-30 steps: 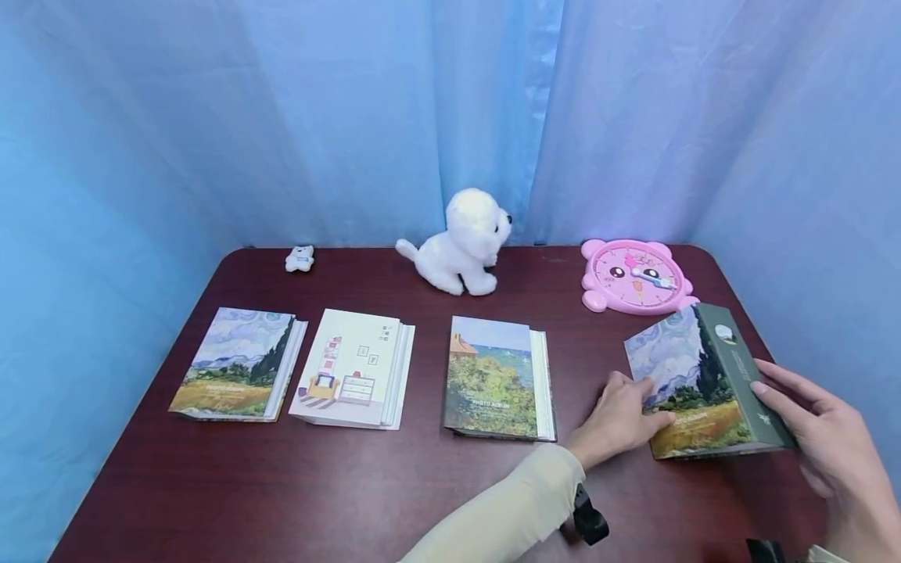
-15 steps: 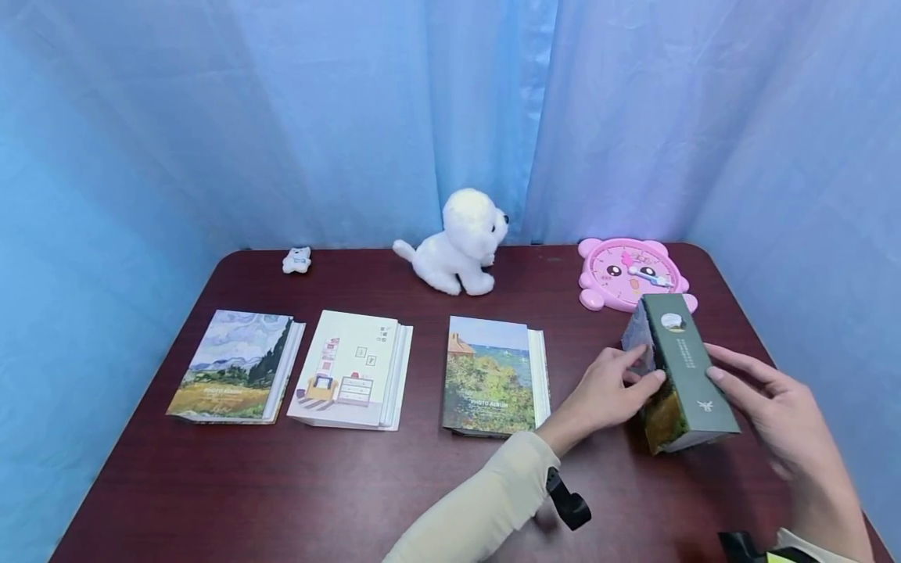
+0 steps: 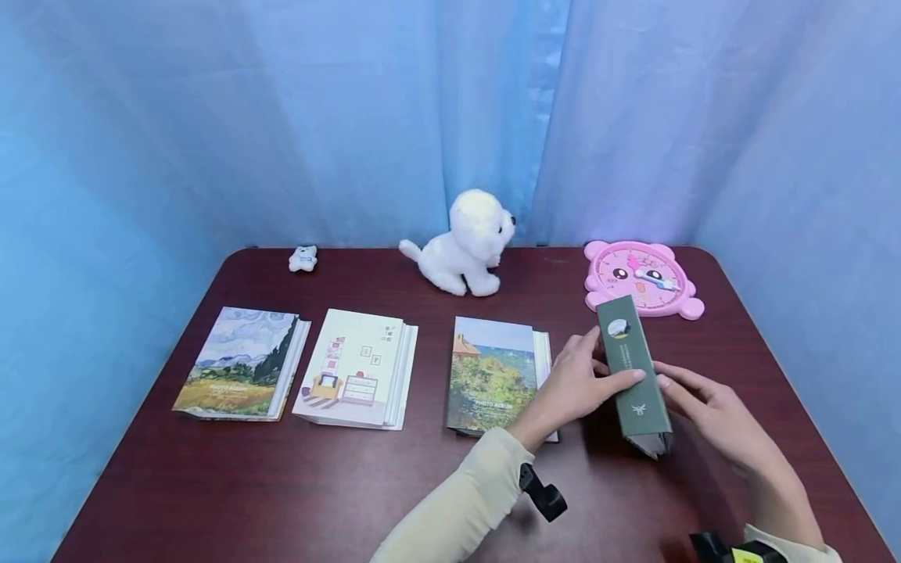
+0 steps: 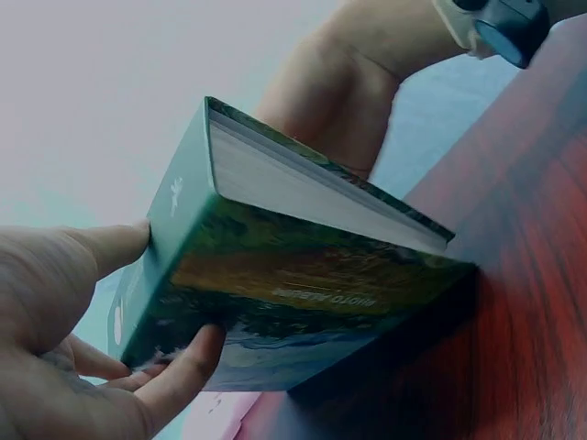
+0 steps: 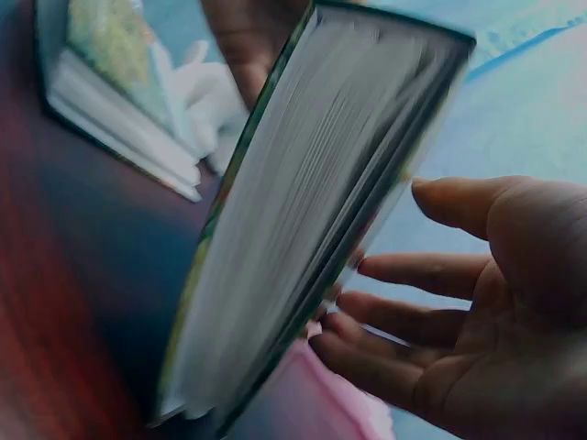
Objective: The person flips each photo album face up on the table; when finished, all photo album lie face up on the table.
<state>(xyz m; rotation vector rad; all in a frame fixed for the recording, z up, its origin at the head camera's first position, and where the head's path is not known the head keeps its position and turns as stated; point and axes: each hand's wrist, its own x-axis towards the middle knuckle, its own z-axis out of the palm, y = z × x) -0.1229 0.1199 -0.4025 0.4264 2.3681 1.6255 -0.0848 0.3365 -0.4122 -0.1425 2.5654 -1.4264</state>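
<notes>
A photo album (image 3: 633, 375) with a green spine stands spine-up on the table, leaning slightly. Its landscape cover faces my left hand (image 4: 83, 321), whose thumb rests on the spine while the fingers lie against that cover, pinching the upper edge. On the album's other side is my right hand (image 3: 718, 414), fingers fairly straight and touching the far cover, thumb near the spine's edge. White page edges (image 5: 293, 183) show in the right wrist view. Just left of my left hand lies another photo album (image 3: 489, 375) with a garden-and-sea cover, partly behind that hand.
Further left lie a white album (image 3: 348, 371) with a furniture drawing and a landscape album (image 3: 235, 363). At the back sit a small white bear (image 3: 303, 259), a white plush dog (image 3: 461, 246) and a pink toy clock (image 3: 640, 277). Blue curtains (image 3: 338, 117) surround the table (image 3: 281, 493).
The album has tipped from lying at a slant to standing spine-up, and has shifted left. Both hands have moved left with it, the left thumb now on the spine.
</notes>
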